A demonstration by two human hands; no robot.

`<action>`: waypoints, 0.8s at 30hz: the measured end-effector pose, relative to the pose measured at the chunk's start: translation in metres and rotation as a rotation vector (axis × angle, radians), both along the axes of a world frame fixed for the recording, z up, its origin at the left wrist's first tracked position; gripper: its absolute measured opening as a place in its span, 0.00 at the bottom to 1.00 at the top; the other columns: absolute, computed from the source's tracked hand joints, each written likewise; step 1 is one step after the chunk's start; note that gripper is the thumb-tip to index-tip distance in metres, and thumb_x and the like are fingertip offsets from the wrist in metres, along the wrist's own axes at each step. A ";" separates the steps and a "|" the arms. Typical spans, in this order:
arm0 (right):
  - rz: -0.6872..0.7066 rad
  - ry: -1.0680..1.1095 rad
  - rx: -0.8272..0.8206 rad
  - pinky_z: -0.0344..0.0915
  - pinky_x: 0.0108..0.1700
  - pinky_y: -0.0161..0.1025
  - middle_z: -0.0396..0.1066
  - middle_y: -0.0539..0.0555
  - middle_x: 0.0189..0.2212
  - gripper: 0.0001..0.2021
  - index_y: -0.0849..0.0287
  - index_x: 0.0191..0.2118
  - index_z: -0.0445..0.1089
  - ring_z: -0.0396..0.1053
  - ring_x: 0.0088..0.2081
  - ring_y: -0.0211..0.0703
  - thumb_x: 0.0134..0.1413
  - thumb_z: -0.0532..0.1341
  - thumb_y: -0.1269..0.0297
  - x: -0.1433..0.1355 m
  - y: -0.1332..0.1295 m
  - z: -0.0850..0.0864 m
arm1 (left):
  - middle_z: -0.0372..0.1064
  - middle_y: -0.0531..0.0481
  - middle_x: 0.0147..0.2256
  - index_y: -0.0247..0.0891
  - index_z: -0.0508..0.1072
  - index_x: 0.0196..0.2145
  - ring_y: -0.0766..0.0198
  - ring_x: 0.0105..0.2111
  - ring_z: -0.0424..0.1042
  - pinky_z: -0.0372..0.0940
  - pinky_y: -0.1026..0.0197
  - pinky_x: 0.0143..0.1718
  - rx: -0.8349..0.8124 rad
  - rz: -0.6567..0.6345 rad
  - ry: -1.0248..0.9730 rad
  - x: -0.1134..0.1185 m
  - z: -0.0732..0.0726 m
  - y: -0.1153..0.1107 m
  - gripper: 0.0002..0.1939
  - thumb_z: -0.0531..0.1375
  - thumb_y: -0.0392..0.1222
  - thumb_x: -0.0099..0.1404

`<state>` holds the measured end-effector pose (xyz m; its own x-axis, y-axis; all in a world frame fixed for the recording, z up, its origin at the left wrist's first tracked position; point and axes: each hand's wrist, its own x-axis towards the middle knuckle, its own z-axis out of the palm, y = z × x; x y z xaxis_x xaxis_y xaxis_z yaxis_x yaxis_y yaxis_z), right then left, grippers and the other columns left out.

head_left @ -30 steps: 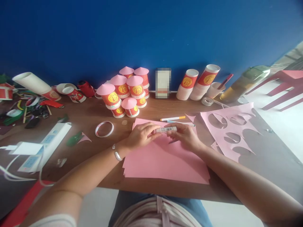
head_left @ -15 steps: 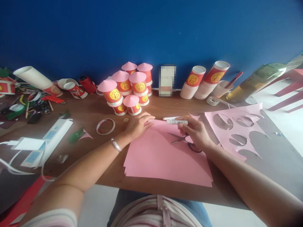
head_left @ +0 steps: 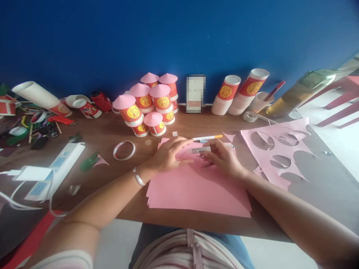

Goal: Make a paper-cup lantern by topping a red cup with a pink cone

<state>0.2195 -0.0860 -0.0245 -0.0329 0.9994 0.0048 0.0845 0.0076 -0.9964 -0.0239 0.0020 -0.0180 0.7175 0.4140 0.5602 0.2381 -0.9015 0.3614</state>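
My right hand (head_left: 226,158) holds a small white printed tube, which looks like a glue stick (head_left: 199,150), its end pointing left over the pink paper. My left hand (head_left: 172,153) is open just left of the tube, thumb and fingers apart with nothing between them. A stack of pink paper sheets (head_left: 196,194) lies below both hands. The scissors (head_left: 207,164) rest on the stack, mostly hidden by my right hand. Behind it lie a pen with an orange end (head_left: 207,138) and a pink paper scrap (head_left: 229,136).
Red paper cups with pink cone tops (head_left: 153,118) stand at the back. Stacked cups (head_left: 226,95), a tape roll (head_left: 250,116) and a bottle (head_left: 297,95) are further right. Cut pink paper (head_left: 269,160) lies right; a white ring (head_left: 124,150) and power strip (head_left: 57,168) lie left.
My right hand has brought the glue stick down and left, covering more of the scissors. My left hand has opened beside it. A small white piece now shows on the table behind my left hand.
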 end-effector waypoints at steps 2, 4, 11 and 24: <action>0.047 -0.018 0.008 0.80 0.33 0.43 0.75 0.49 0.29 0.23 0.55 0.45 0.72 0.78 0.31 0.45 0.59 0.70 0.40 -0.004 -0.002 -0.001 | 0.80 0.45 0.44 0.39 0.75 0.54 0.60 0.43 0.80 0.78 0.57 0.48 -0.028 -0.071 -0.052 0.005 0.001 -0.007 0.16 0.66 0.46 0.73; 0.042 -0.108 0.070 0.80 0.33 0.43 0.76 0.50 0.29 0.22 0.55 0.46 0.74 0.79 0.30 0.45 0.61 0.68 0.41 -0.005 -0.004 0.000 | 0.81 0.46 0.39 0.38 0.77 0.49 0.62 0.40 0.81 0.78 0.58 0.44 -0.026 -0.066 -0.091 0.009 0.000 -0.009 0.09 0.65 0.43 0.73; 0.035 -0.334 0.171 0.71 0.31 0.38 0.73 0.46 0.18 0.19 0.54 0.39 0.76 0.74 0.22 0.41 0.70 0.60 0.43 -0.001 -0.004 0.012 | 0.79 0.48 0.39 0.40 0.76 0.49 0.62 0.38 0.79 0.77 0.59 0.41 0.069 -0.051 -0.162 0.007 -0.001 -0.008 0.10 0.67 0.39 0.71; 0.016 -0.013 -0.048 0.81 0.32 0.44 0.76 0.49 0.27 0.22 0.54 0.40 0.78 0.78 0.25 0.43 0.54 0.73 0.40 -0.005 -0.003 0.015 | 0.78 0.47 0.36 0.39 0.77 0.45 0.62 0.36 0.77 0.76 0.58 0.40 -0.075 -0.046 -0.173 0.005 -0.005 -0.009 0.07 0.64 0.43 0.72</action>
